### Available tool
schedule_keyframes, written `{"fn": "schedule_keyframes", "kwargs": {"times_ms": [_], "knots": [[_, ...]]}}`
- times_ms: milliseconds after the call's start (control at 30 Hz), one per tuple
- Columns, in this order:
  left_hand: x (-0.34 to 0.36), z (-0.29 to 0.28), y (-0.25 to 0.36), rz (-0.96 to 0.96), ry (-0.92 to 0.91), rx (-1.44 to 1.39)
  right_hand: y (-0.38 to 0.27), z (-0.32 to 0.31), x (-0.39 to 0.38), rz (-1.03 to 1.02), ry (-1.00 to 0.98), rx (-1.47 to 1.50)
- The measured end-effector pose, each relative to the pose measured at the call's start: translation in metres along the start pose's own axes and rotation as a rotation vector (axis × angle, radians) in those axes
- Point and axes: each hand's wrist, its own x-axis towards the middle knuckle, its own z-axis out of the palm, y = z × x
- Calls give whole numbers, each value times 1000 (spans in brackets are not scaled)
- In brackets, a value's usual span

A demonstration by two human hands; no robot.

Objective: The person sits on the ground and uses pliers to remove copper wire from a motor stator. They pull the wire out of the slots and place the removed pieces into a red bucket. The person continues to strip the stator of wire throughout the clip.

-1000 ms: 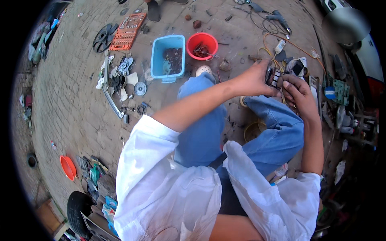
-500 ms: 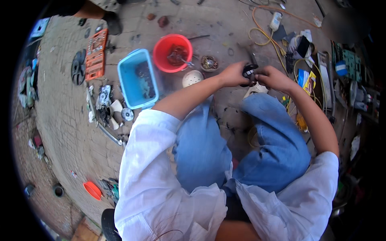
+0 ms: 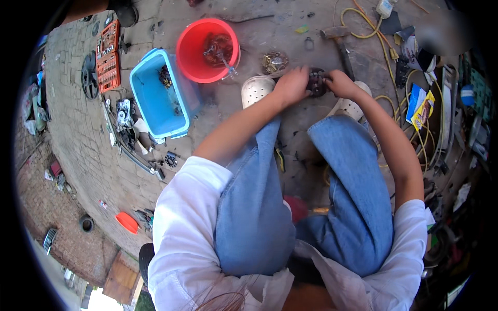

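My left hand [image 3: 292, 83] is closed on the side of a dark, roundish, grimy part [image 3: 318, 85] out between my white perforated clogs [image 3: 255, 90]. My right hand [image 3: 340, 83] grips that same part from the right with curled fingers. Its details are too small to make out, and my left fingertips are partly hidden. Just beyond the part are a small pile or dish of metal bits [image 3: 274, 62] and a hammer-like tool [image 3: 343, 54] lying on the paving.
A red bucket [image 3: 189, 49], a blue tub [image 3: 146, 116], an orange socket case [image 3: 109, 72] and loose metal parts [image 3: 124, 116] lie leftward. Yellow cords [image 3: 358, 34], packets [image 3: 420, 106] and scrap [image 3: 448, 135] crowd the right. Another person's foot [image 3: 126, 14] stands top left.
My hands, still on the dark part, have moved forward and leftward in the picture to between the clogs. The view has shifted, and another person's foot has moved toward the top left.
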Motion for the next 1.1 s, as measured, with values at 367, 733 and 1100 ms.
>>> {"fn": "schedule_keyframes", "kwargs": {"times_ms": [367,733,1100], "knots": [[-46,-57,-30,45,533,454,26,7,13,20,329,-305],[-11,-70,-36,39,637,481,-23,-17,-12,92,294,-472],[-39,-33,10,249,334,168,-20,-25,-20,240,280,-325]]}}
